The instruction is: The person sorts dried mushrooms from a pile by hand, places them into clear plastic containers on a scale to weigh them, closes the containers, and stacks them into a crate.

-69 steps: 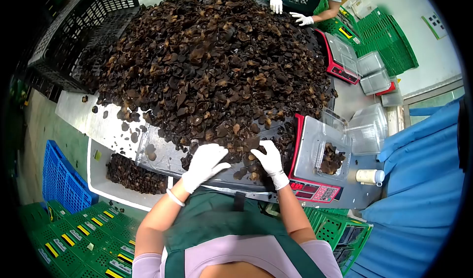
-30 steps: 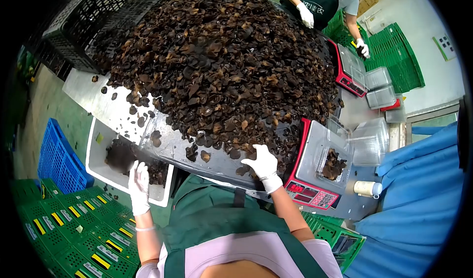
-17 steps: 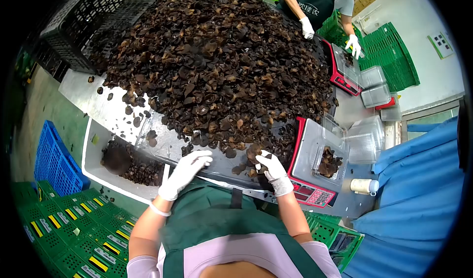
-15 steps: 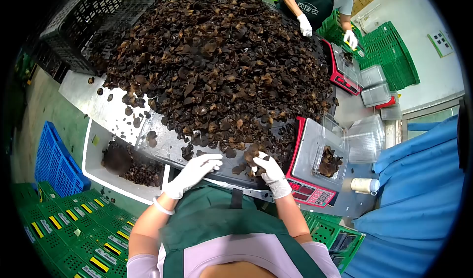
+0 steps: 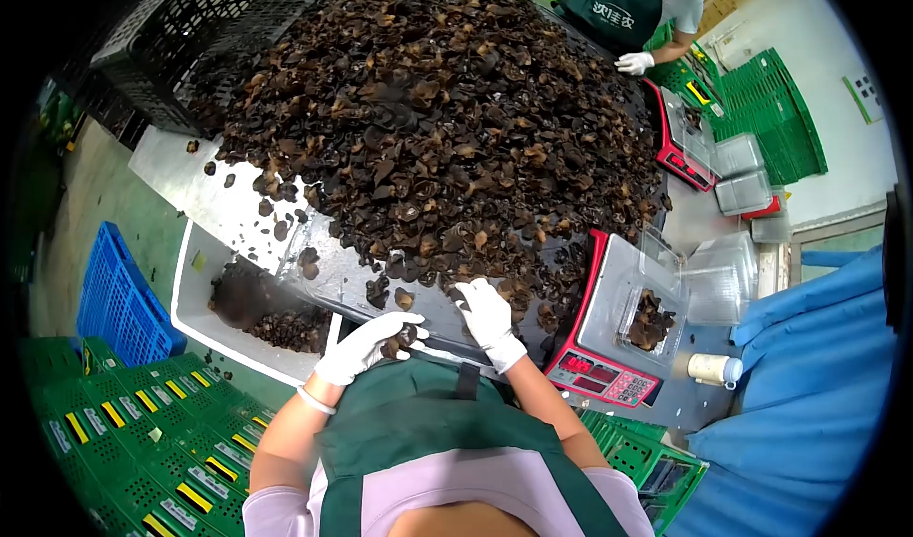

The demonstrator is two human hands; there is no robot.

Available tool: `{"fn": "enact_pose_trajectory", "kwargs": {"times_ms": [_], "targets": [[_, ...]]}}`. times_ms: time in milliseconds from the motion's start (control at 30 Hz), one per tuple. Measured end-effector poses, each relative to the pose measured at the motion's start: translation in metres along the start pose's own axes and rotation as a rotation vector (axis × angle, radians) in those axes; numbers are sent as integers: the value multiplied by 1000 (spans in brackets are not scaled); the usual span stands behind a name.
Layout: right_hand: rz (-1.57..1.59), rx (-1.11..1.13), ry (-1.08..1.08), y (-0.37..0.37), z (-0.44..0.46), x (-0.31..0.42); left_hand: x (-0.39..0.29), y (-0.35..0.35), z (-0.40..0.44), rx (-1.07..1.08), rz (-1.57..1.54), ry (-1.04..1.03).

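A large heap of dark brown fungus pieces covers the table. My left hand, in a white glove, is closed on a dark fungus piece at the table's front edge. To its right, my right hand, also gloved, lies at the heap's near edge with its fingers bent; whether it holds anything is hidden. A red-framed scale stands right of it, bearing an open clear box with fungus pieces. Below the table's left edge, a white bin holds more pieces.
A black crate stands at the back left. Clear boxes and a white-lidded jar are right of the scale. Across the heap, a co-worker is near a second scale. Green crates and a blue crate are lower left.
A fungus piece is now in my left hand. My right hand has moved left, away from the loose pieces beside the scale. The co-worker's hands have shifted away from the second scale.
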State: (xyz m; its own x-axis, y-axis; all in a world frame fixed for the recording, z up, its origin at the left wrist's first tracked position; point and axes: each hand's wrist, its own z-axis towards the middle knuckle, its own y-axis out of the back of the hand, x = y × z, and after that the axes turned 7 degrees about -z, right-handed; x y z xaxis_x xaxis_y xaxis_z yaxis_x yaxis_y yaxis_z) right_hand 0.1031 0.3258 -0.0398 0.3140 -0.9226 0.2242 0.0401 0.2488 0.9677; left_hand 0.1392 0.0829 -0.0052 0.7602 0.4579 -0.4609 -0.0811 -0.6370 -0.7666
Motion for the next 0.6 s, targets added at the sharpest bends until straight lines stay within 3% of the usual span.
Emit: {"fn": "enact_pose_trajectory", "kwargs": {"times_ms": [100, 133, 200, 367, 500, 533, 600], "targets": [[408, -78, -67, -2, -7, -13, 6, 17, -14, -69, -2, -120], [734, 43, -171, 5, -7, -16, 8, 24, -18, -88, -27, -166], [1405, 454, -614, 32, -6, -21, 6, 23, -29, -223, -51, -231], [1720, 428, -459, 26, 0, -15, 5, 33, -36, -408, 25, -409], [1295, 461, -340, 17, 31, 22, -1, 52, -22, -584, 237, -472], [1002, 272, -110, 8, 34, 36, -2, 55, -17, -631, 374, -514], [497, 121, 88, -4, 38, 57, -2, 56, 1, -713, 800, -681]]}}
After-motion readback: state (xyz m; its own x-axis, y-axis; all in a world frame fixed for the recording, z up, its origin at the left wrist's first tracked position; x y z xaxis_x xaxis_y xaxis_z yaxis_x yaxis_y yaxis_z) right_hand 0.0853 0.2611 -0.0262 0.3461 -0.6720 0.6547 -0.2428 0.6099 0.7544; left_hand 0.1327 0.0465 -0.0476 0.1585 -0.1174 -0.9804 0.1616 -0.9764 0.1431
